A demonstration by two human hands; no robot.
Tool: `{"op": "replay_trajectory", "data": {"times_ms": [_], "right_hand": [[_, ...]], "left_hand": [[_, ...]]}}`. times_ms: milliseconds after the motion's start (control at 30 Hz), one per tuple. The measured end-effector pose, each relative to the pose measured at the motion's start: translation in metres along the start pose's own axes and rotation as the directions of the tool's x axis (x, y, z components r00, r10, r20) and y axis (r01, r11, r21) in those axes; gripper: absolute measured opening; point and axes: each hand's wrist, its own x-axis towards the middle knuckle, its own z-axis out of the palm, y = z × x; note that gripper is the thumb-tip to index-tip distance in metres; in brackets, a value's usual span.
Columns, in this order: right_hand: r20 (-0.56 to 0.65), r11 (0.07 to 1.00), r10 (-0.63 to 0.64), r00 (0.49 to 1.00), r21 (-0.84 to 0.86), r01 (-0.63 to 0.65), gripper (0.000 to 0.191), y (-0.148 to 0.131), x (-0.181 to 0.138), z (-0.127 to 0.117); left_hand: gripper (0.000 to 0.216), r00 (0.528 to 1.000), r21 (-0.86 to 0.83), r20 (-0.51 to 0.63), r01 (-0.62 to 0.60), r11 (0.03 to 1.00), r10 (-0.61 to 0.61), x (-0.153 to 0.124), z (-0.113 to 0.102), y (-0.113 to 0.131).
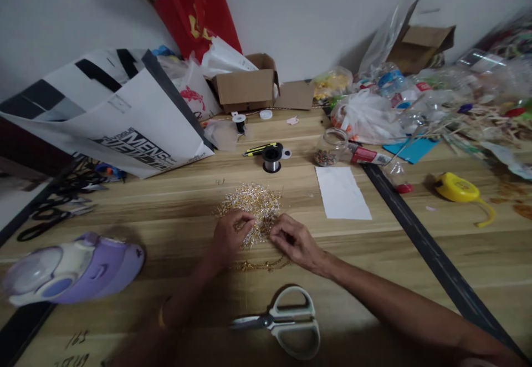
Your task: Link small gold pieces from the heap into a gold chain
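Observation:
A loose pile of small gold and clear beads [253, 198] lies on the wooden table. At the pile's left front edge is my left hand [233, 234], its thumb and fingers pinched together. My right hand [297, 240] is pinched at the pile's right edge, facing the left one. Whatever sits between the fingertips of either hand is too small to make out. Just in front of the pile, a gold chain [260, 266] runs across the table below both hands. Closer to me lie scissors [291, 322] with pale handles, blades pointing left.
Behind the pile stand a wire spool [271, 159] and a utility knife [261, 148]. A bead jar [331, 148] and white paper [344, 194] are to the right, with a yellow tape measure [457, 187] beyond. A purple device [95, 267] and a large paper bag [137, 117] occupy the left.

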Motion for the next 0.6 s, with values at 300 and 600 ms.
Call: {"op": "replay_trajectory", "data": {"times_ms": [300,600], "right_hand": [[-0.003,1.000,0.011,1.000,-0.004,-0.011,0.013,0.002,0.001,-0.002],[0.011,0.999,0.039,0.999,-0.009,-0.038,0.011,0.002,0.002,-0.002]], "left_hand": [[0.014,0.935,0.403,0.254,-0.336,0.851,0.248,0.036,0.015,-0.003],[0.019,0.895,0.451,0.366,-0.409,0.794,0.253,0.046,0.020,-0.003]]}}
